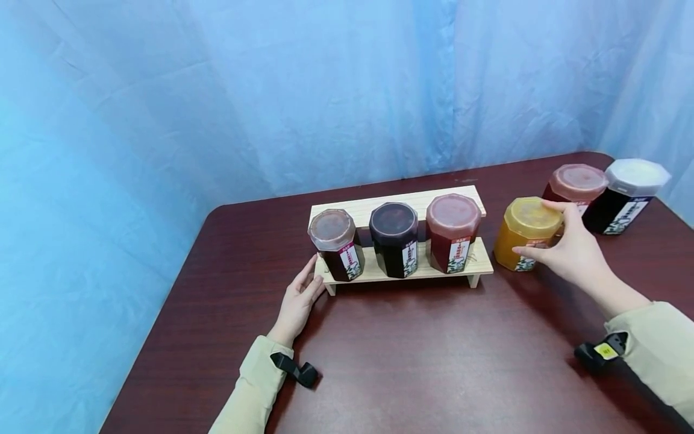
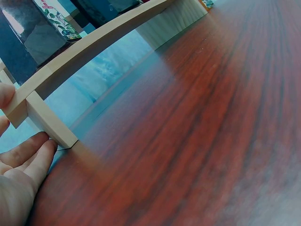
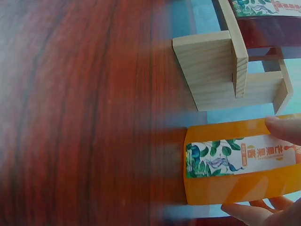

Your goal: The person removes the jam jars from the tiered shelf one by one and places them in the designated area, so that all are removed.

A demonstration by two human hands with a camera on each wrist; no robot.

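Observation:
A two-step wooden rack (image 1: 398,205) carries three jars on its lower step: a brown-lidded jar (image 1: 332,232), a dark jar (image 1: 394,232) and a red jar (image 1: 454,226). My left hand (image 1: 299,295) touches the rack's left end; in the left wrist view the fingers of that hand (image 2: 28,162) lie by the end of the step and its leg (image 2: 51,120). Right of the rack, my right hand (image 1: 580,250) grips a yellow jar (image 1: 512,241) between thumb and fingers. In the right wrist view this jar (image 3: 225,190) stands upright beside the rack's side (image 3: 209,66).
Behind my right hand stand a second red jar (image 1: 577,181) and a black jar with a white lid (image 1: 629,193), close together. The dark red table (image 1: 412,355) reaches back to a light blue curtain (image 1: 325,90).

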